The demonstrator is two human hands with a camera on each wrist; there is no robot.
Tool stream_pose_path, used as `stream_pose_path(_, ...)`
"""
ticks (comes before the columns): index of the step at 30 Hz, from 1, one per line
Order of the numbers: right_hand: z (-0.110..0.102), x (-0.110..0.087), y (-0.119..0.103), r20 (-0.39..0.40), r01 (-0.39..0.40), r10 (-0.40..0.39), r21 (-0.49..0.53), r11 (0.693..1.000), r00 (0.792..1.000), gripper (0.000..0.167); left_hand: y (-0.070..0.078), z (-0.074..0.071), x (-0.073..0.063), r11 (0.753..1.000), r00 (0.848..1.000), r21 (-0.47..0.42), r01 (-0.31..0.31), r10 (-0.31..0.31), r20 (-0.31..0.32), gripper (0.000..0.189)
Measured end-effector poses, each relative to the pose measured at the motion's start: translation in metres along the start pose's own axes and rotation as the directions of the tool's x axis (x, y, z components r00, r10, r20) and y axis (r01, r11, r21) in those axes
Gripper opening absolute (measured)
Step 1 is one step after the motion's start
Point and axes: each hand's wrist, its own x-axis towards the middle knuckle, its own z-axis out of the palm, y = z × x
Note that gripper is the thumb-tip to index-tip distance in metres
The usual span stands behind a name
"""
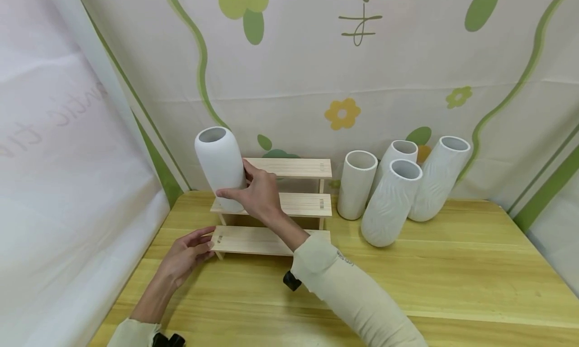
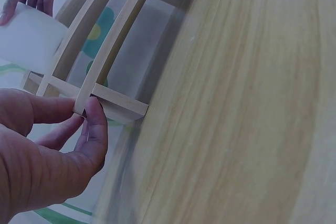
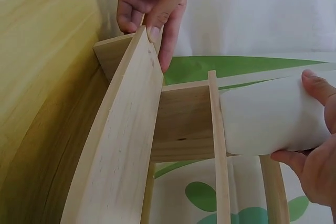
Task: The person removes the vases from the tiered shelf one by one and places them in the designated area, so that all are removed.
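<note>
A smooth white vase (image 1: 220,163) stands upright at the left end of the middle step of a wooden three-tier shelf (image 1: 303,204). My right hand (image 1: 260,192) grips it from the right side, thumb in front. In the right wrist view the base of the vase (image 3: 268,119) meets the step's surface. My left hand (image 1: 187,254) pinches the left end of the lowest step. The left wrist view shows thumb and fingers of the left hand (image 2: 58,150) around that board's corner (image 2: 84,98).
Right of the shelf stand several white vases: a straight cylinder (image 1: 357,186), a textured one (image 1: 391,203) in front, another (image 1: 441,178) at the right, and one (image 1: 398,153) partly hidden behind. A patterned cloth (image 1: 289,60) hangs behind the wooden table (image 1: 452,266).
</note>
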Motion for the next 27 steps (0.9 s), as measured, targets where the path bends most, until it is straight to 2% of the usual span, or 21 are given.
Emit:
stream_pose_path(12, -0.021, -0.015, 0.001, 0.028, -0.024, 0.022, 0.053, 0.998, 0.999, 0.082, -0.001, -0.002, 0.000, 1.000, 1.000, 0.002, -0.005, 0.005, -0.001, 0.058)
stream_pose_path(27, -0.051, -0.033, 0.002, -0.003, -0.052, 0.053, 0.083, 0.995, 0.999, 0.084, -0.001, -0.001, 0.000, 1.000, 1.000, -0.003, -0.005, 0.005, -0.007, 0.057)
